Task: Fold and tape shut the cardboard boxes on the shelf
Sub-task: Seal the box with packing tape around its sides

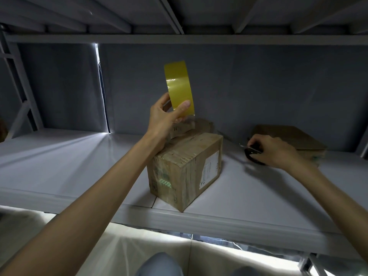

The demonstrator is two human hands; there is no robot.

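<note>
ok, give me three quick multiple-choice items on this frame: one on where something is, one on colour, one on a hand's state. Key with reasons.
1. Where is the flat box?
A. On the shelf, behind the right hand
B. On top of the big box
C. On the floor

2. What colour is the tape roll?
A. Black
B. Yellow
C. Red

3. What is the left hand doing?
A. Resting flat on the shelf
B. Hanging idle
C. Holding the tape roll up

Key:
1 A: it lies on the shelf past the right hand.
2 B: the raised roll is plainly yellow.
3 C: thumb and fingers pinch the roll above the big box.
</note>
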